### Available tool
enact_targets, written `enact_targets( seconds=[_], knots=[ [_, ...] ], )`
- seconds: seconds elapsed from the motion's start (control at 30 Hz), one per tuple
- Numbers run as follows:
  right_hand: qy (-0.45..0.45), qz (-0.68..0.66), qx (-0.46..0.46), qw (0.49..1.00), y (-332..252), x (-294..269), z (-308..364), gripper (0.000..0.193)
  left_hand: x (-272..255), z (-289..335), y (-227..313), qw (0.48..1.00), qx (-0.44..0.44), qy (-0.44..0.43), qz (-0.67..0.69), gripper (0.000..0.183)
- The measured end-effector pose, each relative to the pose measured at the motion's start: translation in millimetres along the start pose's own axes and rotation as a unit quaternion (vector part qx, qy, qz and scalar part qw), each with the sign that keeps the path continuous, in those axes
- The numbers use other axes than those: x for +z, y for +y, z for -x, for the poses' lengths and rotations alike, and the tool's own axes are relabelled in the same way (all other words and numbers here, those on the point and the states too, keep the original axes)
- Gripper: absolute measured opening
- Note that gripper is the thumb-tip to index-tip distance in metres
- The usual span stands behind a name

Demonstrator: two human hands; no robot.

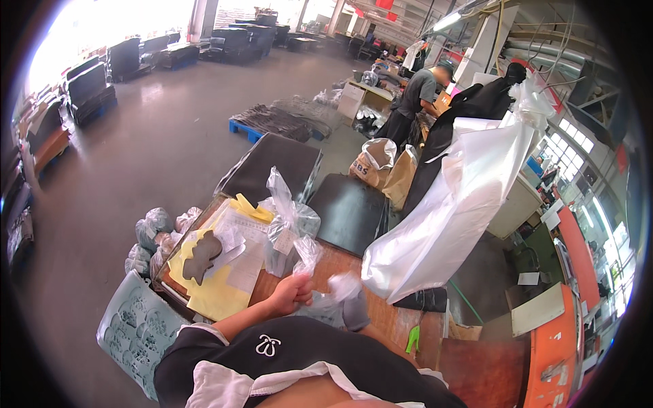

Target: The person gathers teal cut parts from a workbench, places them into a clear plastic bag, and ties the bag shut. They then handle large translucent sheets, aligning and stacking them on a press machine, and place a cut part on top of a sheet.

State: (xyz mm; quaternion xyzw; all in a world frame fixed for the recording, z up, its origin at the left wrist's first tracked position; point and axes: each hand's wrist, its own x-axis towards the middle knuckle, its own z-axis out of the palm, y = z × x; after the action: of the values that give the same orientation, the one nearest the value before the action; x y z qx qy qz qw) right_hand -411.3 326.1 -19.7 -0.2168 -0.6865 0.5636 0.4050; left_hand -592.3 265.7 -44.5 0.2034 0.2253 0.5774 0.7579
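Note:
My left hand (pixel 294 292) is closed in a fist round the gathered neck of a clear plastic bag (pixel 309 255), just above the wooden table (pixel 401 333). My right hand (pixel 354 311) is close by on the right, a grey blur with its fingers not readable. Pale plastic film (pixel 343 284) shows over it. Beyond my left hand stands another clear bag (pixel 282 241), knotted at the top, with grey contents and a small tag. To the left, a dark grey flat piece with a wavy outline (pixel 203 257) lies on yellow and white papers (pixel 218 299).
A bright green tool (pixel 413 338) lies right of my arm. Large white plastic sheeting (pixel 456 204) drapes at the right. Grey filled bags (pixel 155 228) and a pale blue moulded tray (pixel 139 333) are at the left. A co-worker (pixel 416 98) stands beyond the open sacks (pixel 374 163).

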Motion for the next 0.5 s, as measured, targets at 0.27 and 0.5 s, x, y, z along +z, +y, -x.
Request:
enact_targets(
  seconds=[0.27,0.5],
  knots=[
    [-0.199,0.384,-0.117,0.894,-36,3,-20,0.036,37,-1,2,0.899,-0.045,-0.101,-0.424,0.043],
    [-0.266,0.424,-0.144,0.854,-79,-2,-53,0.045,55,-8,18,0.787,0.014,-0.214,-0.578,0.035]
  ],
)
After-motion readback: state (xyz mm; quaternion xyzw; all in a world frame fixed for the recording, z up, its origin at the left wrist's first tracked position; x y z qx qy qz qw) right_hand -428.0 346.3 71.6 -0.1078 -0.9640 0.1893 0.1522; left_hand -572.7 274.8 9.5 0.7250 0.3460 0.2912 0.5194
